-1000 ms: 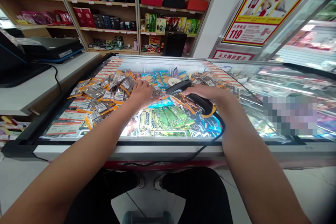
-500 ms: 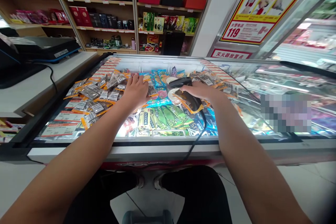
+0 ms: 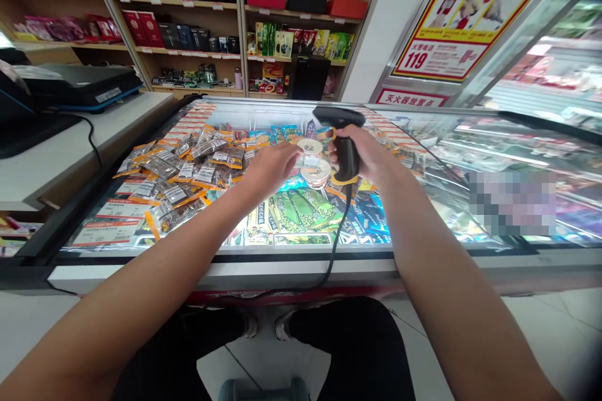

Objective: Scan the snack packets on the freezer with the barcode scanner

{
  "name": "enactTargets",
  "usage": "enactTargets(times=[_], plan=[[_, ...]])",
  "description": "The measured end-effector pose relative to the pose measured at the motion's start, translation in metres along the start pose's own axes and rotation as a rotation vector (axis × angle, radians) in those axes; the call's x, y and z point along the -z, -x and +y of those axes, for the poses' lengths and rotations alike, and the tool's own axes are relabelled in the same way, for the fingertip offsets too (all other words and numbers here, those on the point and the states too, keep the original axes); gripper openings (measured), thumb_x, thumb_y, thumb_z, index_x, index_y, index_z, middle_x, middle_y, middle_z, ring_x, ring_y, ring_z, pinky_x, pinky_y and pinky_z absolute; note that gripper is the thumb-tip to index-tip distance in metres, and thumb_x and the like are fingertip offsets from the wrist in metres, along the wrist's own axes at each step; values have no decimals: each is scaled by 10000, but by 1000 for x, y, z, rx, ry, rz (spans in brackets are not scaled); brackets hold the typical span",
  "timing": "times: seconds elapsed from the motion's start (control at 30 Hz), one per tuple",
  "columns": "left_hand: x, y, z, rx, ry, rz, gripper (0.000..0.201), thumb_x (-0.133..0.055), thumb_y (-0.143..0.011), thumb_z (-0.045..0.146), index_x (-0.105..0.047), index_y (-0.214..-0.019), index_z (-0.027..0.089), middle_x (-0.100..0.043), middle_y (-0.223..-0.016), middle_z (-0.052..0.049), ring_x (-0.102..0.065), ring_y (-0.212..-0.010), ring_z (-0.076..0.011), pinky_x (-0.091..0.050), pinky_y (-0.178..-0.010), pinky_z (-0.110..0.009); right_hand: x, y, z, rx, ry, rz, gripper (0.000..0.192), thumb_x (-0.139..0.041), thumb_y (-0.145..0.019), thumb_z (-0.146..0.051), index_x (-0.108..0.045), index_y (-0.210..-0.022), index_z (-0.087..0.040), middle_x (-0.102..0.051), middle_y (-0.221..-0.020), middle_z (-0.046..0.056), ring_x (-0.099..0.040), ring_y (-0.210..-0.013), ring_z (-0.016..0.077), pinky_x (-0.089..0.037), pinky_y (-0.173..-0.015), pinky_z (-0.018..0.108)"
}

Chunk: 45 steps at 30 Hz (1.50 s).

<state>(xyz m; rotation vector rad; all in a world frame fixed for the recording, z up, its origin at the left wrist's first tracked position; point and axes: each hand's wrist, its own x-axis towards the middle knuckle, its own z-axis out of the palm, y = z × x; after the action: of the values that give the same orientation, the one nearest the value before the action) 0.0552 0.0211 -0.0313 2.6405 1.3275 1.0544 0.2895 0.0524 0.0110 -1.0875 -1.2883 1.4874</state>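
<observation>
My right hand (image 3: 364,153) is wrapped around the handle of a black barcode scanner (image 3: 347,156), its head raised and its cord hanging toward me. Orange edges of a packet show behind the scanner's handle; whether that packet is gripped too is unclear. My left hand (image 3: 273,168) hovers over the middle of the freezer's glass top, fingers drawn together; what they hold, if anything, I cannot make out. Left of it lies a heap of clear snack packets (image 3: 176,194) with orange edges and white labels. Round tubs (image 3: 316,170) show under the glass between my hands.
Beneath the freezer's glass lid (image 3: 226,114) are green ice-cream wrappers (image 3: 305,210) and blue ones. Price tags (image 3: 115,208) lie along the left side. A counter (image 3: 126,122) with a scale (image 3: 89,88) stands at left. Stocked shelves (image 3: 188,3) rise behind.
My left hand has moved right, off the packets toward the middle. My right hand has lifted and tilted the scanner upright, away from the packet that lay beneath it.
</observation>
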Motion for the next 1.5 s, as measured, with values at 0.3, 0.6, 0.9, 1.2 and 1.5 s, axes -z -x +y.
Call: enactTargets(times=[0.3, 0.6, 0.9, 1.2, 1.5], plan=[[32, -10, -38, 506, 413, 288, 210, -573, -957, 271, -688, -808, 179, -663, -658, -10, -677, -554, -170, -449, -566, -268, -4, 22, -13, 70, 248, -312, 225, -763, -760, -286, -561, -827, -212, -495, -597, -12, -413, -473, 117, -308, -436, 273], [36, -10, -52, 567, 374, 309, 213, -551, -953, 302, -670, -815, 190, -601, -612, -7, -653, -536, -188, -417, -531, -279, -5, 20, -5, 1, 404, -402, 281, -788, -810, -378, -558, -789, -217, -498, -596, -4, -445, -450, 124, -330, -448, 294], [65, 2, -69, 480, -175, 303, 352, -454, -982, 262, -731, -1199, 272, -755, -1092, -124, -658, -1071, -327, -459, -927, -495, -1, 26, -17, -47, 701, -8, 258, -699, -842, -466, -604, -860, -226, -655, -702, 56, -613, -622, 217, -492, -599, 346], [61, 6, -39, 311, -373, 74, 388, -440, -1002, 350, -776, -1144, 217, -699, -1191, -164, -565, -1194, -360, -424, -1006, -556, 4, 12, 0, -211, 695, -2, 446, -684, -831, -674, -654, -886, -232, -674, -727, 70, -647, -742, 259, -494, -630, 354], [-5, 12, 18, 152, -253, -481, 737, -534, -912, 693, -612, -1361, 114, -546, -1435, -251, -425, -1397, -469, -358, -1137, -586, -30, -2, 20, 22, -3, -254, 330, -747, -703, -462, -562, -852, -234, -623, -740, 35, -610, -748, 208, -529, -677, 313]])
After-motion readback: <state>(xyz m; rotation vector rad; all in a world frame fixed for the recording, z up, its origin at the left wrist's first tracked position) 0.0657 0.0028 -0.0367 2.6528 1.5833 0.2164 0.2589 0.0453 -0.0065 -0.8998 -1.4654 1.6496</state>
